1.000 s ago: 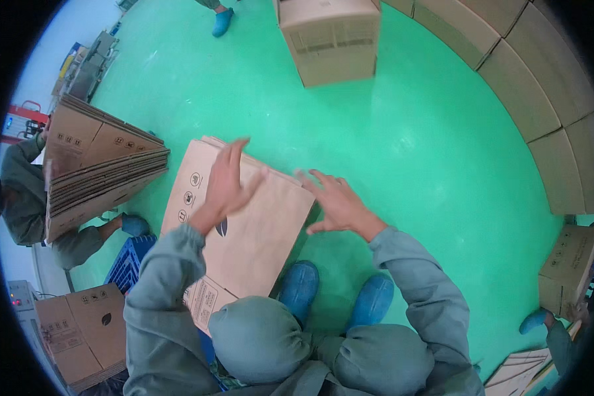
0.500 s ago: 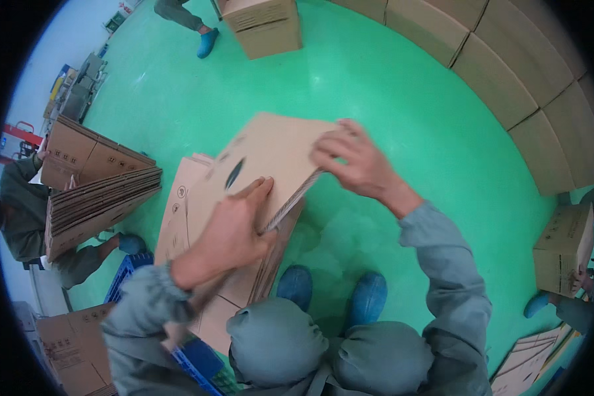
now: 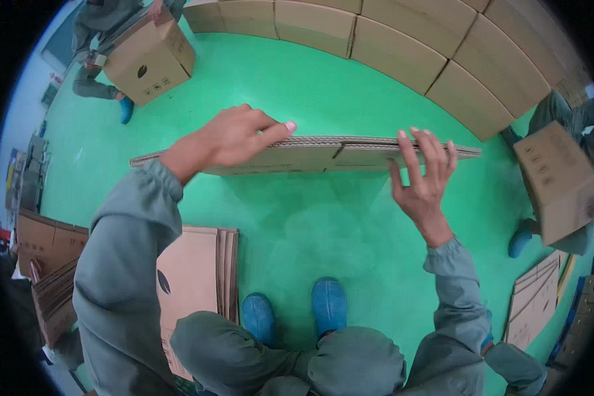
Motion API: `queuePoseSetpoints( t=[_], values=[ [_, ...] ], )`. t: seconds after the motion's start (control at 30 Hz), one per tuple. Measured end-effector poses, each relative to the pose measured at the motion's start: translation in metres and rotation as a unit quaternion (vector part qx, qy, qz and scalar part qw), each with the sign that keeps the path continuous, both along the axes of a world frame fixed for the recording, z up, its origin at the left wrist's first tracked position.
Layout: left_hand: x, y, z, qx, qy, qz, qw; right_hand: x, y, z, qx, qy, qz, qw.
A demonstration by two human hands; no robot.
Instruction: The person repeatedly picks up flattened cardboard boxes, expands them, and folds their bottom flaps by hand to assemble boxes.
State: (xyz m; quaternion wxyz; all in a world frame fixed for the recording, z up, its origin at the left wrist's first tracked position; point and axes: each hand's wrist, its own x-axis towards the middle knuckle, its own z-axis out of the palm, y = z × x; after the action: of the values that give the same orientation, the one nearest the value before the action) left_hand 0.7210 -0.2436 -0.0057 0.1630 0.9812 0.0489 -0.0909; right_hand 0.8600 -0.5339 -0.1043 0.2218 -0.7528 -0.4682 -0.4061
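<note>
left hand (image 3: 234, 140): clamped on top edge of flat box (image 3: 303, 157), thumb along edge, fingers hidden behind. right hand (image 3: 426, 178): fingers spread across same edge, thumb on near side; can't tell if clamped. flat box on edge, crosswise beyond blue shoes (image 3: 330, 307), over green floor (image 3: 284, 221); floor contact unclear. flat stack (image 3: 190, 277) just left of shoes. box wall (image 3: 402, 33) at far side. co-workers with boxes (image 3: 148, 63) upper left, right. more flat boxes (image 3: 533, 303) lower right.
</note>
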Motion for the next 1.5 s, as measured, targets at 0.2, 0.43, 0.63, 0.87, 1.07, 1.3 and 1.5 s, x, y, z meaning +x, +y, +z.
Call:
queuePoseSetpoints(
  t=[0.2, 0.43, 0.63, 0.87, 1.07, 1.3, 1.5],
  values=[
    [0.026, 0.012, -0.022, 0.053, -0.143, -0.089, 0.984, 0.047, 0.013, -0.027, 0.042, -0.074, 0.04, 0.996],
    [0.015, -0.005, 0.01, 0.099, -0.092, -0.052, 0.989, 0.042, 0.009, 0.046, -0.042, 0.085, 0.099, 0.991],
    [0.028, -0.028, -0.014, -0.06, -0.041, 0.074, 0.995, 0.012, -0.024, 0.011, -0.009, 0.021, 0.059, 0.998],
    [0.023, -0.037, 0.005, -0.026, 0.074, -0.103, 0.992, -0.091, -0.1, 0.037, -0.021, 0.205, 0.084, 0.975],
    [-0.081, 0.013, -0.003, -0.036, -0.021, 0.034, 0.999, -0.095, -0.151, 0.051, 0.079, 0.23, 0.111, 0.964],
    [-0.05, -0.037, 0.004, -0.354, 0.148, 0.416, 0.824, -0.062, -0.061, 0.101, -0.144, 0.293, 0.464, 0.823],
    [-0.023, -0.139, -0.009, -0.076, 0.343, 0.261, 0.899, -0.07, -0.01, -0.041, -0.559, 0.405, 0.193, 0.697]
  ],
)
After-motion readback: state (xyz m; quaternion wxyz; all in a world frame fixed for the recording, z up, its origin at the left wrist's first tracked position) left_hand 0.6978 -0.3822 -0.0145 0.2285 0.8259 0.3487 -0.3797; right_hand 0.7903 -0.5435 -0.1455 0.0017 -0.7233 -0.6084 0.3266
